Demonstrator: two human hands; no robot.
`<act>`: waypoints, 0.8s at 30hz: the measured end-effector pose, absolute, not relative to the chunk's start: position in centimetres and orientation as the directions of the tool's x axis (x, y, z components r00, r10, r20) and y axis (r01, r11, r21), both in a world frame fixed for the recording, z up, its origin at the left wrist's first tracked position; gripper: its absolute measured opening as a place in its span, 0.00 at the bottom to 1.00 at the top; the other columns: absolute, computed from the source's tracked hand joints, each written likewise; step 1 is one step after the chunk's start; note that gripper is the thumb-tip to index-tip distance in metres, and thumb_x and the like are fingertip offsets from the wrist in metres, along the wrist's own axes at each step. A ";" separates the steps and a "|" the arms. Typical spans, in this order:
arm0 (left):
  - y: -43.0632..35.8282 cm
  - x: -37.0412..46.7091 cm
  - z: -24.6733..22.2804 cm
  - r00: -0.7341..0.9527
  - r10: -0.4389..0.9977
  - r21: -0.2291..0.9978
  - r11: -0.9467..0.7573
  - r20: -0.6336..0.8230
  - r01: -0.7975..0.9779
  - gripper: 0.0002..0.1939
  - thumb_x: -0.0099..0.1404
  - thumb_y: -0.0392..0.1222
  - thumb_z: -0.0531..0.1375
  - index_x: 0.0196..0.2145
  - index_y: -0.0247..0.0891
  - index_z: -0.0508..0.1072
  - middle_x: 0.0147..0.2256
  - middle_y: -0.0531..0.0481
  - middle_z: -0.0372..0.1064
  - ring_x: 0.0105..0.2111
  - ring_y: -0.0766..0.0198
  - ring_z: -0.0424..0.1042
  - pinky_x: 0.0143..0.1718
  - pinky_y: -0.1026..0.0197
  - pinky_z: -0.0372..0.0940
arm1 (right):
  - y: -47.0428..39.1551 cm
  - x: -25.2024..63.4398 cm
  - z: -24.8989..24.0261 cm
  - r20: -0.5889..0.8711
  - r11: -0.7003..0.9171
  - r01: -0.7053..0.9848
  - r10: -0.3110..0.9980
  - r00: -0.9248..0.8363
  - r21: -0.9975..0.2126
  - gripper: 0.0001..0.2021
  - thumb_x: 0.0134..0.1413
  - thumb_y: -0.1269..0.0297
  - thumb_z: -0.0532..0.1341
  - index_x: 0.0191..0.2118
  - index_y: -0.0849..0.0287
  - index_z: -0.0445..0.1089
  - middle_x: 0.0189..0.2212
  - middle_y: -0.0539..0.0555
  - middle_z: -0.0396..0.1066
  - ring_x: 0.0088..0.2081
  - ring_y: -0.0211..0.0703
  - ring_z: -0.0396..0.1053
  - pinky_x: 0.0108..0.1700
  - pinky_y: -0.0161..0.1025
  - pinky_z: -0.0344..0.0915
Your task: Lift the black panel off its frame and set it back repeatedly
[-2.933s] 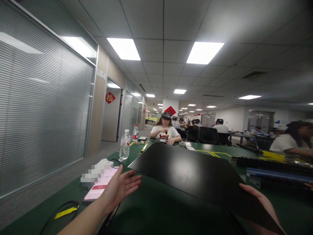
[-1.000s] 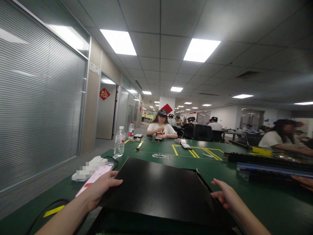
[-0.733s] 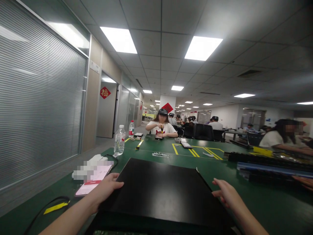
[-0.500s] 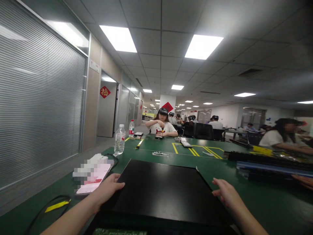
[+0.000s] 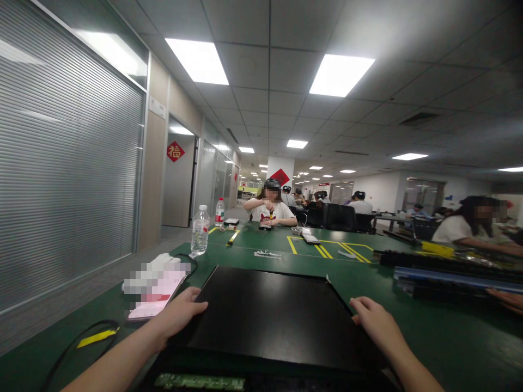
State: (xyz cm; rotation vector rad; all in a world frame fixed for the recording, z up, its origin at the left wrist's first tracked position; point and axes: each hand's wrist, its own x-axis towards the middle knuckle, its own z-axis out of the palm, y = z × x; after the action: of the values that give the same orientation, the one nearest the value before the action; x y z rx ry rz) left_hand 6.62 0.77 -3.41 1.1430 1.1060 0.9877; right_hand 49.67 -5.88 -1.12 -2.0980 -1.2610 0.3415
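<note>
A broad black panel [image 5: 273,316] lies flat at the near middle of the green tabletop [image 5: 441,337], inside or over a dark frame [image 5: 278,375] whose thin rim shows along its far-right side; how deeply it sits there cannot be told. Past the panel's near edge, a green circuit board [image 5: 200,382] shows within the frame's dark near part.

The left hand [image 5: 183,313] grasps the panel's left edge, thumb on top. The right hand [image 5: 373,321] has bent fingers at the right edge; whether its grip is closed on the panel or only resting there cannot be told.

Left of the panel are a lit phone [image 5: 153,305], a white item [image 5: 153,269] partly blurred out, and a black cable [image 5: 61,356] with a yellow tag [image 5: 97,338].

Beyond them stands a capped clear bottle [image 5: 200,234] holding clear liquid. Farther off is a red-capped bottle [image 5: 219,213], upright, its contents too small to make out. A small clear bowl [image 5: 296,231] sits at the far side; what it holds is unclear. Small metallic pieces [image 5: 267,254] lie beyond the panel.

Across the tabletop, a person [image 5: 281,212] holds a yellow-and-black tool [image 5: 271,214] over a small dark device [image 5: 265,226]. On the right lie long dark strips [image 5: 445,262] and a bluish strip [image 5: 457,277].
</note>
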 end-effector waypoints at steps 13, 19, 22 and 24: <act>0.4 6.8 -3.0 0.173 0.974 0.988 0.155 -0.148 -0.027 0.19 0.48 0.41 0.63 0.37 0.37 0.62 0.32 0.48 0.75 0.33 0.53 0.75 0.35 0.55 0.67 | -5.9 49.5 -1.1 0.151 -0.311 0.730 0.858 0.492 -0.608 0.16 0.49 0.53 0.50 0.31 0.54 0.72 0.26 0.53 0.74 0.33 0.47 0.69 0.34 0.38 0.59; 0.1 6.6 -2.7 0.147 0.981 0.992 0.122 -0.125 0.033 0.19 0.48 0.40 0.63 0.38 0.36 0.63 0.32 0.47 0.75 0.34 0.52 0.75 0.36 0.55 0.67 | -6.0 49.5 -1.0 0.153 -0.320 0.735 0.854 0.497 -0.598 0.14 0.48 0.55 0.51 0.30 0.55 0.71 0.26 0.52 0.74 0.33 0.46 0.69 0.33 0.37 0.58; -0.1 6.8 -2.5 0.138 0.981 0.990 0.133 -0.137 0.037 0.19 0.49 0.38 0.61 0.39 0.36 0.62 0.30 0.48 0.75 0.33 0.52 0.75 0.35 0.55 0.67 | -6.2 49.5 -1.0 0.160 -0.307 0.738 0.858 0.487 -0.601 0.14 0.48 0.57 0.51 0.28 0.55 0.71 0.25 0.53 0.74 0.32 0.46 0.69 0.32 0.37 0.58; -0.1 7.1 -2.5 0.118 0.983 0.990 0.142 -0.144 0.026 0.18 0.49 0.37 0.61 0.38 0.37 0.62 0.29 0.49 0.75 0.31 0.53 0.75 0.33 0.55 0.67 | -6.2 49.7 -1.1 0.156 -0.305 0.735 0.860 0.485 -0.606 0.14 0.47 0.57 0.51 0.29 0.55 0.71 0.26 0.52 0.74 0.32 0.46 0.69 0.31 0.37 0.58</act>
State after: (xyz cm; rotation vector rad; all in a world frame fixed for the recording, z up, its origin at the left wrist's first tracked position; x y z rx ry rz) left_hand 7.05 -0.05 -2.45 1.1697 1.1976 1.0083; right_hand 49.66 -6.18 -1.08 -2.1106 -1.3096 0.2614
